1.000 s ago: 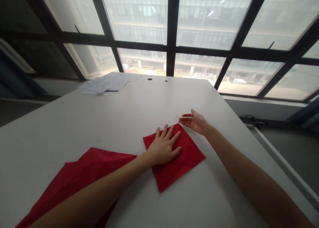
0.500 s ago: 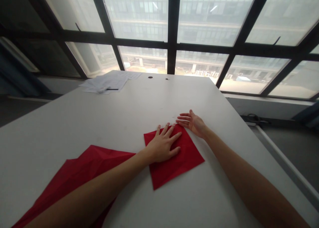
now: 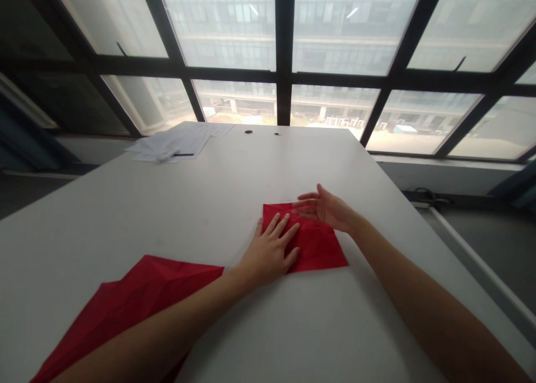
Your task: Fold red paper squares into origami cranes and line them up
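Observation:
A folded red sheet [image 3: 314,246], fabric or paper, lies flat on the white table. My left hand [image 3: 270,249] rests palm down on its left part with the fingers spread. Over the sheet's far right edge is my right hand [image 3: 324,207], its fingers stretched out to the left and slightly blurred; whether they touch the sheet I cannot tell. Under and beside my left forearm lies a larger creased red piece [image 3: 138,293], partly hidden by the arm.
Loose white papers [image 3: 176,140] with a dark strip on them lie at the table's far left. Two small holes pierce the far end of the white table [image 3: 234,176]. Dark-framed windows [image 3: 285,76] stand behind it. A cable [image 3: 427,196] is on the floor at right.
The folded red sheet has turned, so its near edge now runs nearly level. My left hand has shifted slightly left on it, and my right hand now reaches over its far edge.

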Demonstrator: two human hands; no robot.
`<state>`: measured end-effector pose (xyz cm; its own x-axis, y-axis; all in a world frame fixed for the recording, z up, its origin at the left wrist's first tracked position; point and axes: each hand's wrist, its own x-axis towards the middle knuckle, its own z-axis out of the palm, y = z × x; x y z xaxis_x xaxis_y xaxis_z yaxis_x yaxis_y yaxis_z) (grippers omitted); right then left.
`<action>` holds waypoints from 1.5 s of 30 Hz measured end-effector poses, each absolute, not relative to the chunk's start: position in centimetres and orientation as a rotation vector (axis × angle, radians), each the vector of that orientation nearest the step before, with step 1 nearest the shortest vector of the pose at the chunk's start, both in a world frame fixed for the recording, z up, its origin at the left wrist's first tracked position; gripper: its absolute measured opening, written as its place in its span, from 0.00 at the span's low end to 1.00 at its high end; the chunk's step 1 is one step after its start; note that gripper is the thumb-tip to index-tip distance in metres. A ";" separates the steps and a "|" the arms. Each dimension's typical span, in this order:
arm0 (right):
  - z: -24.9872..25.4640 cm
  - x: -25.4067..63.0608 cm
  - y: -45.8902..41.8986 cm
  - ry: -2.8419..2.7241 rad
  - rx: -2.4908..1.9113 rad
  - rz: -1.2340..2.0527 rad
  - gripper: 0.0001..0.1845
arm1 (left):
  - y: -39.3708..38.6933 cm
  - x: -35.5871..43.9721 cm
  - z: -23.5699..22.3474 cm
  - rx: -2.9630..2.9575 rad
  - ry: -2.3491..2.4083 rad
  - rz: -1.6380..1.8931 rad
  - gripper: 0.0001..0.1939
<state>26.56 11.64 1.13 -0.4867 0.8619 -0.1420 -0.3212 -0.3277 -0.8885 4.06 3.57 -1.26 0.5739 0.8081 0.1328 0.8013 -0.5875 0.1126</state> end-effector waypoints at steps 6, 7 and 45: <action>0.0 28.1 13.2 -0.801 -0.862 1.788 0.18 | 3.8 3.8 -1.7 2.739 1.386 0.221 0.32; -0.2 28.4 13.8 -0.751 -0.868 1.678 0.18 | 3.8 3.8 -1.7 2.739 1.381 0.221 0.32; -0.1 28.1 14.4 -0.695 -0.817 1.835 0.28 | 3.2 4.5 -1.1 2.703 1.307 0.310 0.30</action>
<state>28.12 14.37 -0.09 -0.3013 0.9257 -0.2288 -0.5417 -0.3636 -0.7578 4.52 3.20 -1.14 0.6052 0.7854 0.1298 0.7602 -0.6186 0.1986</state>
